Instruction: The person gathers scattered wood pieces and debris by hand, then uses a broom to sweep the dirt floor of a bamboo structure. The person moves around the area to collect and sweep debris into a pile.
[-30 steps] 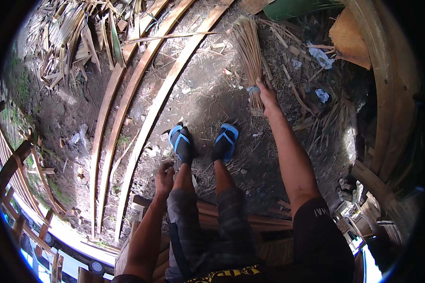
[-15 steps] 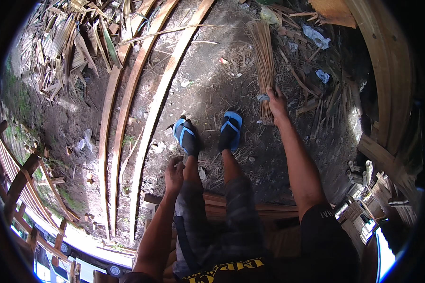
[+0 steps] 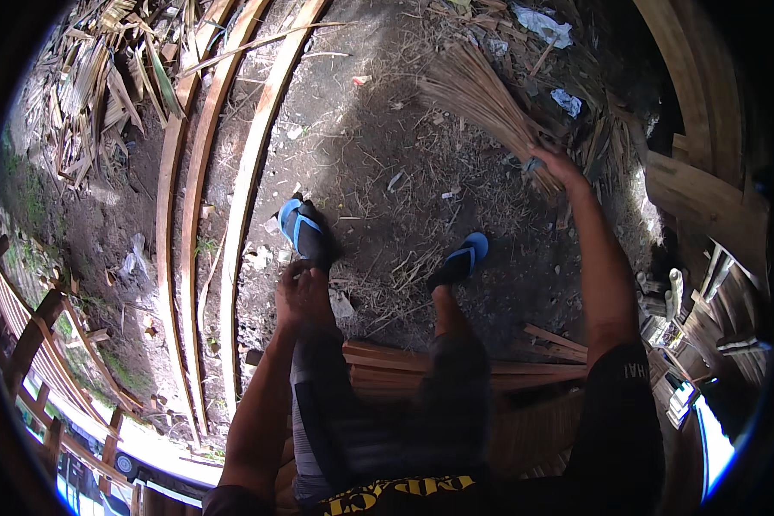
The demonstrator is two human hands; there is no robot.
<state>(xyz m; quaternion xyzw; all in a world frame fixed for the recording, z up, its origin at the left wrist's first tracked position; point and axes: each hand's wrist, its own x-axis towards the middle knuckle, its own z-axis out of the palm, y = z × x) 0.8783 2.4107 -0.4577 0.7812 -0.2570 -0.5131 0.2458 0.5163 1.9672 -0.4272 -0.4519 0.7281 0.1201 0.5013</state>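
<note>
My right hand grips a stick broom at its bound end, beside a blue-grey tie. The broom's bristles fan out toward the far left, low over the dirt ground. My left hand hangs over my left shin with its fingers loosely curled and apart, and nothing shows in it. Blue flip-flops are on my feet: the left one is set farther forward than the right one. Dry straw lies in a loose patch between my feet.
Three long wooden strips run along the ground at my left. A heap of dry palm leaves is at the far left. Crumpled white plastic and leaf litter lie at the far right. Stacked planks sit close behind my legs.
The broom has swung from pointing straight ahead to slanting toward the far left, as my right hand moved right. My feet have moved farther apart, the right one stepping right and back.
</note>
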